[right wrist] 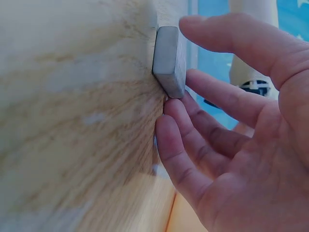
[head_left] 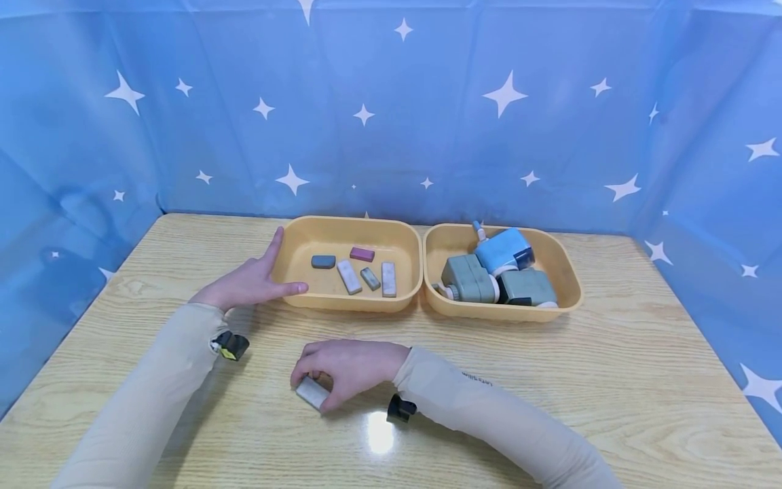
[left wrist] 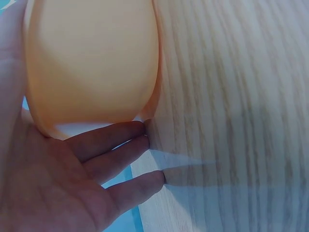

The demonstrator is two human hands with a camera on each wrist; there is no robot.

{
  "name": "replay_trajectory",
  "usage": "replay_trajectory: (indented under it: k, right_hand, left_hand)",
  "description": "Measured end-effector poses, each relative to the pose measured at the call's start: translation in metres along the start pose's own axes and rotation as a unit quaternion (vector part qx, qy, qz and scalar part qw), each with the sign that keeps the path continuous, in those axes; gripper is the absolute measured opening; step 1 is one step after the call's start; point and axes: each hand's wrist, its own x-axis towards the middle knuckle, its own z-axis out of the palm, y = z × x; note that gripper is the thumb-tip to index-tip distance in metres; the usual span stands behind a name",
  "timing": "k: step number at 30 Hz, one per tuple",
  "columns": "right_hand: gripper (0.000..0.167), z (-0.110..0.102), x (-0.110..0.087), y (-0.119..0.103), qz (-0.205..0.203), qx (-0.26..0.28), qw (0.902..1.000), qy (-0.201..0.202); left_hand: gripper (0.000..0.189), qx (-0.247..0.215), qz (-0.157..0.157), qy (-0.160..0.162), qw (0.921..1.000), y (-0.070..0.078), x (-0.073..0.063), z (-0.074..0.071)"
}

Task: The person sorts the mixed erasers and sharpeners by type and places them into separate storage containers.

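Note:
A grey-white rectangular block (head_left: 313,392) lies on the wooden table near the front. My right hand (head_left: 351,367) is over it, with curled fingers at one end and the thumb at the other; the right wrist view shows the block (right wrist: 168,58) between thumb and fingertips. My left hand (head_left: 247,280) rests at the left end of a yellow-orange tray (head_left: 348,303), its thumb over the front rim and its fingers spread along the outer side. Inside that tray lie several small blocks: a dark blue-grey one (head_left: 323,261), a dark pink one (head_left: 362,254) and grey-white ones (head_left: 388,279).
A second yellow-orange tray (head_left: 577,288) stands against the first one's right side. It holds a blue boxy bottle-like thing (head_left: 501,250) and two grey-green ones (head_left: 467,277). Blue cloth (head_left: 391,149) with white stars walls the table's back and sides.

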Motion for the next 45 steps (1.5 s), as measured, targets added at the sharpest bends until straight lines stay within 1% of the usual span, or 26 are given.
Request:
replay_trajectory:
  k: [10,20,25,37,45]
  right_hand:
    - [0.045,0.0026,0.0015,0.0005,0.003,0.002,1.0,0.0]
    - [0.042,0.0047,0.002,0.0009,0.008,-0.001,0.9999,0.009]
    - [0.042,0.0053,0.0023,0.0019,0.008,-0.001,0.9999,0.009]
    - [0.041,0.0042,-0.0016,0.0008,0.006,-0.009,0.9997,0.021]
    - [0.041,0.0021,-0.0056,0.0026,0.013,0.015,0.9994,0.028]
  left_hand:
    - [0.12,0.0,-0.006,-0.001,1.0,0.0004,-0.0003,-0.0001]
    - [0.12,0.001,-0.001,0.004,1.0,-0.0002,0.0005,0.0001]
    - [0.12,0.0,-0.003,0.004,1.0,-0.0007,0.001,0.0006]
    - [0.119,0.012,-0.002,0.006,0.9999,0.0,-0.0004,0.0008]
    - [0.119,0.007,-0.005,0.004,1.0,0.0001,-0.0004,0.001]
